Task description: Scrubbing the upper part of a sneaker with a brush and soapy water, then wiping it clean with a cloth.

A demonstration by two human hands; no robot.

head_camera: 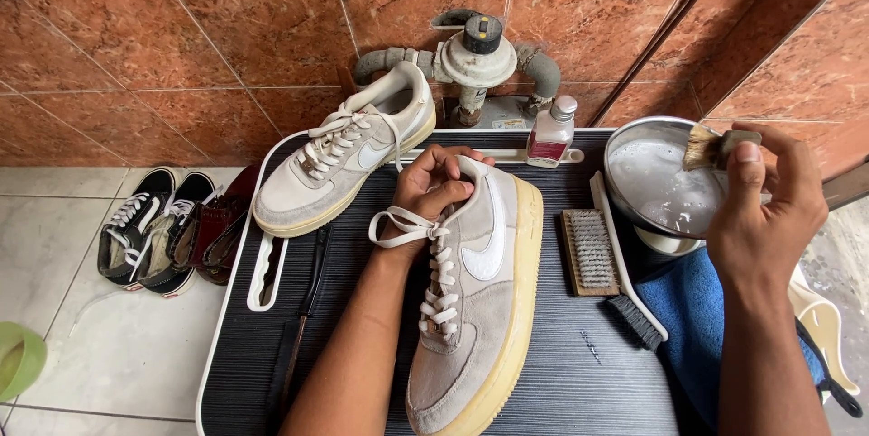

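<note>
The left hand [433, 184] is tucked into the collar of a grey suede sneaker with a cream rubber sole and white laces [471, 309], fingers curled tight on its heel opening — the shoe lies lengthwise on the black ribbed tray [561, 382]. The right hand [765, 210] pinches a small wooden-handled bristle brush [711, 146] over the round metal bowl of foamy water [652, 184] — the bristles sit at the rim. The matching second sneaker [348, 160] rests at the tray's far-left corner.

Brushes [593, 255] between sneaker [475, 309] and bowl [656, 182]
</note>
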